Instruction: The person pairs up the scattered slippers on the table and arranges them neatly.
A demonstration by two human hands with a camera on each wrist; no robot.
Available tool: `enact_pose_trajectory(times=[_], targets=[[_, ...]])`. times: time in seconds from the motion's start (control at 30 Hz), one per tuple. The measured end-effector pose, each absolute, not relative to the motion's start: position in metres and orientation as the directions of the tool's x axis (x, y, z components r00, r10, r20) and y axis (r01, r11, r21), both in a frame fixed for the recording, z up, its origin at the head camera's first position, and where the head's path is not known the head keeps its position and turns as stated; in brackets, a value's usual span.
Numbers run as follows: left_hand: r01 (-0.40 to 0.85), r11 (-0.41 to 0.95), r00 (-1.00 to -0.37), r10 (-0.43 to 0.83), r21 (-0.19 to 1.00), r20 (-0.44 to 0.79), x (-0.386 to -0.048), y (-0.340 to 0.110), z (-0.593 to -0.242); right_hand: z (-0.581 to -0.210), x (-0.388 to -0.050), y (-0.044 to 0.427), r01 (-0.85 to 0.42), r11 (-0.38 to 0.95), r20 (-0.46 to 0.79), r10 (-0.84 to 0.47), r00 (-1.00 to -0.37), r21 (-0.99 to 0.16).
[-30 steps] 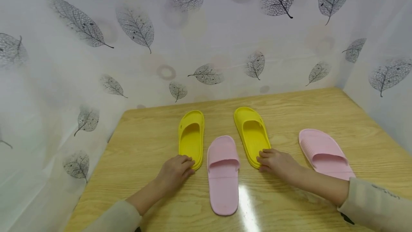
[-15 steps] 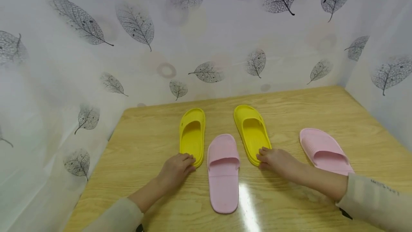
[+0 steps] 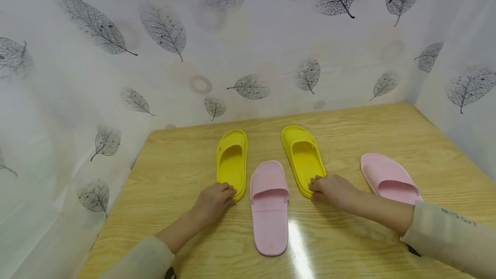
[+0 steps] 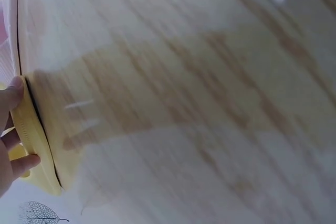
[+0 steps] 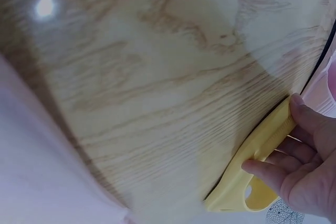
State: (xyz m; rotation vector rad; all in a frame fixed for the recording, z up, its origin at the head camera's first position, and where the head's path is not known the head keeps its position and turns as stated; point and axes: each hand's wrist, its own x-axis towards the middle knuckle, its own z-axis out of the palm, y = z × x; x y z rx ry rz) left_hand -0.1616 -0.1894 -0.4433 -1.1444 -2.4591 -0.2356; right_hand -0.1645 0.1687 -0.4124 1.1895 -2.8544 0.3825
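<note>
A pair of yellow slippers lies flat on the table, toes pointing to the back wall. My left hand point(image 3: 215, 203) holds the heel end of the left yellow slipper point(image 3: 232, 165); in the left wrist view its thumb and fingers lie along the edge of that slipper point(image 4: 32, 127). At the heel of the right yellow slipper point(image 3: 305, 158) is my right hand point(image 3: 335, 190), thumb and fingers on the rim. The right wrist view has this hand point(image 5: 312, 166) gripping the slipper's side point(image 5: 257, 142). Between the two stands a pink slipper point(image 3: 270, 223), nearer to me.
A second pink slipper point(image 3: 391, 178) lies at the right, its heel hidden by my right forearm and sleeve. The wood-grain table point(image 3: 182, 158) ends at a pale, leaf-printed cloth point(image 3: 267, 42) at the back and sides.
Both hands keep their places at the yellow heels. The right sleeve has shifted slightly left, and the head view has tilted a little.
</note>
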Motion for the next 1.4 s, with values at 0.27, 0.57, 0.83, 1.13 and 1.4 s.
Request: enact_pose_trajectory(times=[0.27,0.57,0.83,1.13,1.4], targets=[[0.767,0.641,-0.565,0.701,-0.036,0.435,-0.167,-0.189,-0.448,-0.418,-0.171,0.170,-0.701,0.672,0.106,-0.699,-0.707,-0.240],[0.776,0.626,-0.538,0.719,-0.074,0.441,-0.173,-0.189,-0.445,-0.418,-0.181,0.167,-0.772,0.615,0.160,-0.756,-0.635,-0.162],[0.771,0.634,-0.555,0.720,-0.068,0.417,-0.176,-0.186,-0.443,-0.416,-0.187,0.166,-0.766,0.621,0.130,-0.756,-0.641,-0.164],[0.750,0.658,-0.586,0.708,-0.067,0.394,-0.177,-0.184,-0.442,-0.414,-0.193,0.166,-0.771,0.619,0.120,-0.763,-0.636,-0.148],[0.718,0.695,-0.641,0.680,-0.036,0.357,-0.177,-0.180,-0.444,-0.411,-0.196,0.164,-0.766,0.627,0.066,-0.766,-0.639,-0.144]])
